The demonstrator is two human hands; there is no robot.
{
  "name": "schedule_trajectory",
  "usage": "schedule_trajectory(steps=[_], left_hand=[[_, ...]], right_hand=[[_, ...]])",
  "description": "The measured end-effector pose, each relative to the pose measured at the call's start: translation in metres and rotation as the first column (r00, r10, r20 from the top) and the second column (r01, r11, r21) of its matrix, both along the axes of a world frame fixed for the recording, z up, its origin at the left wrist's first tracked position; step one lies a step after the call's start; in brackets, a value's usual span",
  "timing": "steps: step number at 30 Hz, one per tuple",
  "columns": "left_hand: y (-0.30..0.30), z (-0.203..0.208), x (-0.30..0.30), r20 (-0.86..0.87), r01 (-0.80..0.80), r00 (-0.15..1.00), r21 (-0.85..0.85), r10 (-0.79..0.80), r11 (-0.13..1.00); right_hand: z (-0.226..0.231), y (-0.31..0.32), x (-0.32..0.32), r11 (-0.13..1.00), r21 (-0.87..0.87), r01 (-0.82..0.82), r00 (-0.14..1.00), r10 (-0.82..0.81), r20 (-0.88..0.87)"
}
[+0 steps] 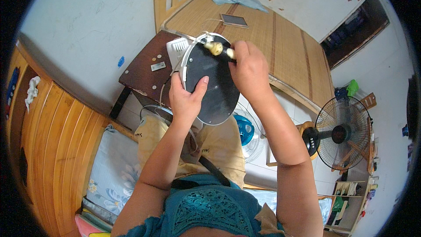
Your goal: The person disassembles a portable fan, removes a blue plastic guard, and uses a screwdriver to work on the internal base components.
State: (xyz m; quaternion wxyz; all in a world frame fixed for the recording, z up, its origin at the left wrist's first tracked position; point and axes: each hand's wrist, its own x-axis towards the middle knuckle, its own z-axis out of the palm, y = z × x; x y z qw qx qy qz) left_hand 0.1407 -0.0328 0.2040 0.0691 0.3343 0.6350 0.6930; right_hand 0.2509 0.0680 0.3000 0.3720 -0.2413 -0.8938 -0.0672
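Observation:
My left hand point(186, 101) grips the left edge of a fan base point(215, 81), its thumb lying on the flat black underside. The base is oval with a white rim and is tilted up above my lap. In my right hand point(251, 68) is a screwdriver point(215, 48) with a yellow and black handle, held over the upper part of the base. Its tip cannot be made out clearly. A pale cord runs down from the base past my left hand.
A dark brown table point(144, 68) with small round pieces stands behind the base at left. Beyond lies a bed with a bamboo mat point(280, 39) and a tablet point(234, 20). A blue and white fan head point(244, 130) rests below. A black fan point(344, 132) stands at right.

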Motion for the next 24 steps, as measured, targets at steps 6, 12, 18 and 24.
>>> schedule_trajectory(steps=[6, 12, 18, 24], left_hand=[[0.002, 0.000, 0.002, -0.005, 0.006, 1.000, 0.020, -0.006, 1.000], [0.001, 0.004, 0.001, 0.075, 0.073, 0.995, -0.032, -0.071, 0.997], [0.002, 0.002, -0.003, 0.009, 0.025, 1.000, 0.002, -0.025, 1.000], [0.002, -0.001, -0.003, 0.122, 0.119, 0.985, 0.043, -0.124, 0.992]], right_hand=[[-0.002, 0.006, 0.015, 0.727, -0.678, -0.112, 0.924, -0.175, -0.340], [-0.031, 0.006, 0.105, 0.499, -0.820, -0.279, 0.833, -0.298, -0.465], [-0.139, -0.035, 0.271, 0.374, -0.926, 0.055, 0.696, -0.679, -0.233], [-0.140, -0.067, 0.265, 0.394, -0.917, -0.064, 0.680, -0.656, -0.329]])
